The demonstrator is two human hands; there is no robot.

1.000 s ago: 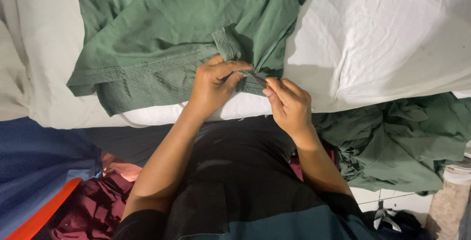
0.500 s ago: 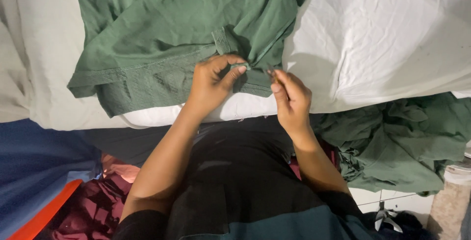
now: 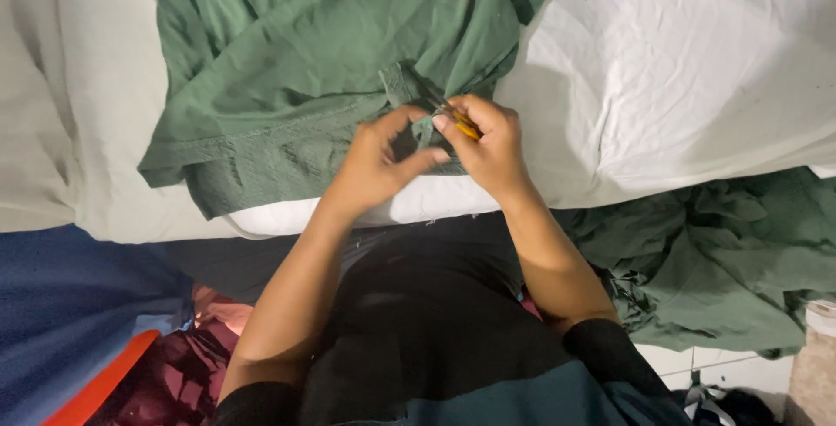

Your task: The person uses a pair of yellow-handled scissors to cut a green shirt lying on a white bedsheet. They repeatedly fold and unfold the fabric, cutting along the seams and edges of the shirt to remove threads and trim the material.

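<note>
Green garment spread on white-covered worktop, upper centre of view. Left hand at the garment's lower hem, fingers pinched shut on a fold of the green cloth. Right hand touching it at 3 o'clock, fingers closed round a small yellow-handled tool, possibly thread snips; blade hidden. More green fabric heaped at 4 o'clock, below worktop edge.
</note>
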